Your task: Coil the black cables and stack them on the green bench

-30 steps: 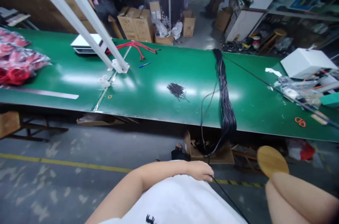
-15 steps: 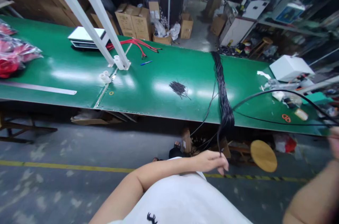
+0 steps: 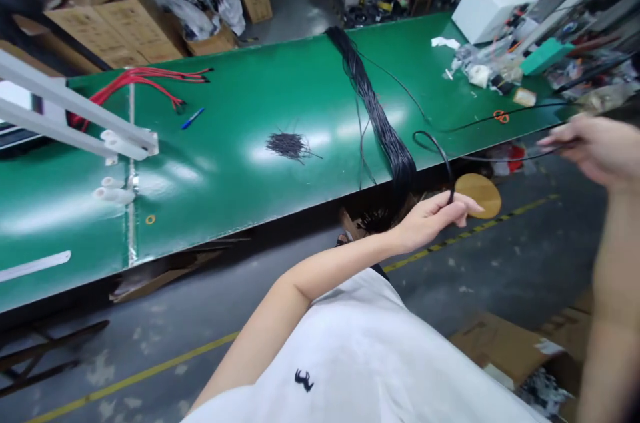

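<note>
- A person's left hand (image 3: 434,217) pinches a single black cable (image 3: 434,139) between thumb and fingers, its grip closed on the strand just off the front edge of the green counter (image 3: 240,163).
- The right hand (image 3: 597,148), out at the frame's right, has its grip closed on the same cable, which arcs in a loop between the two hands.
- A thick bundle of black cables (image 3: 376,117) lies across the counter and spills over its front edge, beside the left hand.
- A small heap of short black wire pieces (image 3: 287,144) sits mid-counter; red cables (image 3: 140,81) and a blue pen (image 3: 193,118) lie farther back, orange scissors (image 3: 501,117) to the right.
- A round wooden stool (image 3: 480,194) stands below.
</note>
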A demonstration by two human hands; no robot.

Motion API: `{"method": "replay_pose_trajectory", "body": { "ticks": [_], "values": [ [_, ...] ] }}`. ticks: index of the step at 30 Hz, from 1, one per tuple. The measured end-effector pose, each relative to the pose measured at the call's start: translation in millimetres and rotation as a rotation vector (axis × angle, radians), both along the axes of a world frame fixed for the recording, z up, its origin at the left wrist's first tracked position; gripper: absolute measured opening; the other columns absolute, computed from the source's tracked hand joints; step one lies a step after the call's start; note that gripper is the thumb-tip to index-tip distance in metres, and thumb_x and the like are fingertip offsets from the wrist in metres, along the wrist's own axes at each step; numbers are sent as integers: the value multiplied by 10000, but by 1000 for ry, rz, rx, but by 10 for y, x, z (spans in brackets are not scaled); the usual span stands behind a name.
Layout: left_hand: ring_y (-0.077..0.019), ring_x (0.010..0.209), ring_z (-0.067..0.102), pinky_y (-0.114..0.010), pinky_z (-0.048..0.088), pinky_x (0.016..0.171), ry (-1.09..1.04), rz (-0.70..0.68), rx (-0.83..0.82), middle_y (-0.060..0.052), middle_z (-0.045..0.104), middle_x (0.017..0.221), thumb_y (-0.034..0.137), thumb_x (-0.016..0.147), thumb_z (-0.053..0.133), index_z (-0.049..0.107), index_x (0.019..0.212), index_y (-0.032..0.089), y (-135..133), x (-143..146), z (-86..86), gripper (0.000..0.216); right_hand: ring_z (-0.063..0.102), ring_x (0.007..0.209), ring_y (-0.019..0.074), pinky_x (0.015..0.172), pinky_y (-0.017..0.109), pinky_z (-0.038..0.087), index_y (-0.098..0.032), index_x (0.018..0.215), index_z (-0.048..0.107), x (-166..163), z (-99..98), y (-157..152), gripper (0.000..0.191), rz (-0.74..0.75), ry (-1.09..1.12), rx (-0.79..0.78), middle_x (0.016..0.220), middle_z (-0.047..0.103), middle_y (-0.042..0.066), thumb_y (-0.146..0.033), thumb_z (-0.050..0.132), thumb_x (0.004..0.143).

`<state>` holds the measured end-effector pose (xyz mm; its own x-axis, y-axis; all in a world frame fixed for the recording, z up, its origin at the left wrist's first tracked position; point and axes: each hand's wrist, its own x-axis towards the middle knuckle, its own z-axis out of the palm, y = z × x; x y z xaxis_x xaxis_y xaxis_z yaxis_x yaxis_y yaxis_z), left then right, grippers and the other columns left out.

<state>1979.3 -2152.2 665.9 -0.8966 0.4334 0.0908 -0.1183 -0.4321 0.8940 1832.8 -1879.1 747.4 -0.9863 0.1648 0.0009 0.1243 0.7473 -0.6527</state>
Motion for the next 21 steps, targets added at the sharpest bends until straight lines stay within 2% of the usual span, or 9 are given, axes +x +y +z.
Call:
{"method": "replay_pose_trajectory", "body": {
  "ticks": [3, 6, 9, 11, 14, 16, 18, 20, 21],
  "values": [
    [-212, 1137, 649, -353, 513, 1005, 133, -14, -130, -19, 721, 1225, 360, 969, 468, 705, 1090, 270, 89, -471, -86, 281, 678, 929, 149, 804, 363, 463, 17, 827, 674, -186, -383, -276, 427, 37, -271, -145, 1000, 724, 207, -330, 445, 923],
    [-207, 1279, 595, -321, 441, 1132, 286, -229, -635, -72, 677, 1347, 314, 988, 414, 703, 1123, 214, 15, -827, -426, 335, 684, 954, 146, 816, 244, 495, 6, 904, 703, -194, -787, -648, 357, 154, -368, -91, 1054, 727, 191, -217, 430, 960],
    [-286, 1276, 591, -423, 413, 1138, 331, -406, -917, -109, 713, 1275, 274, 965, 420, 742, 991, 223, -226, -970, -840, 327, 686, 864, 124, 714, 174, 523, -86, 872, 719, -180, -1189, -944, 237, 211, -450, -66, 989, 752, 107, -162, 501, 927],
    [-331, 1131, 671, -479, 481, 1012, 323, -520, -1069, -141, 756, 1124, 230, 940, 416, 740, 949, 197, -464, -1018, -1101, 326, 672, 781, 114, 669, 174, 513, -113, 818, 717, -191, -1480, -1046, 207, 258, -513, -17, 882, 748, 69, -147, 528, 896],
    [-272, 927, 718, -376, 535, 863, 299, -728, -1181, -98, 779, 918, 268, 883, 555, 738, 894, 175, -892, -1124, -1358, 206, 645, 756, 118, 722, 198, 499, -142, 757, 700, -147, -1887, -1080, 162, 343, -590, 77, 801, 721, 42, -159, 569, 850],
    [-212, 906, 713, -290, 527, 840, 245, -851, -1184, -50, 787, 929, 310, 864, 616, 742, 899, 192, -1206, -1273, -1383, 177, 638, 805, 132, 776, 217, 485, -152, 729, 672, -45, -2080, -1058, 150, 396, -631, 136, 835, 714, 47, -180, 564, 830],
    [-186, 1013, 696, -246, 499, 895, 166, -893, -1169, -36, 779, 1078, 331, 881, 618, 744, 978, 204, -1532, -1544, -1321, 204, 634, 808, 154, 767, 240, 476, -161, 686, 635, 72, -2196, -982, 93, 450, -699, 189, 822, 700, 52, -185, 584, 760],
    [-191, 1113, 666, -248, 479, 945, 96, -816, -1164, -60, 733, 1230, 347, 916, 579, 714, 1131, 197, -1862, -1955, -1238, 295, 637, 733, 177, 708, 264, 477, -175, 643, 609, 132, -2252, -813, 40, 506, -804, 240, 736, 676, 35, -149, 629, 619],
    [-191, 1088, 672, -256, 493, 922, 49, -743, -1168, -77, 722, 1246, 355, 930, 556, 681, 1212, 186, -2022, -2202, -1202, 351, 647, 695, 199, 673, 280, 484, -181, 625, 607, 122, -2266, -694, 125, 526, -864, 271, 700, 669, 29, -108, 646, 532]
  ]
}}
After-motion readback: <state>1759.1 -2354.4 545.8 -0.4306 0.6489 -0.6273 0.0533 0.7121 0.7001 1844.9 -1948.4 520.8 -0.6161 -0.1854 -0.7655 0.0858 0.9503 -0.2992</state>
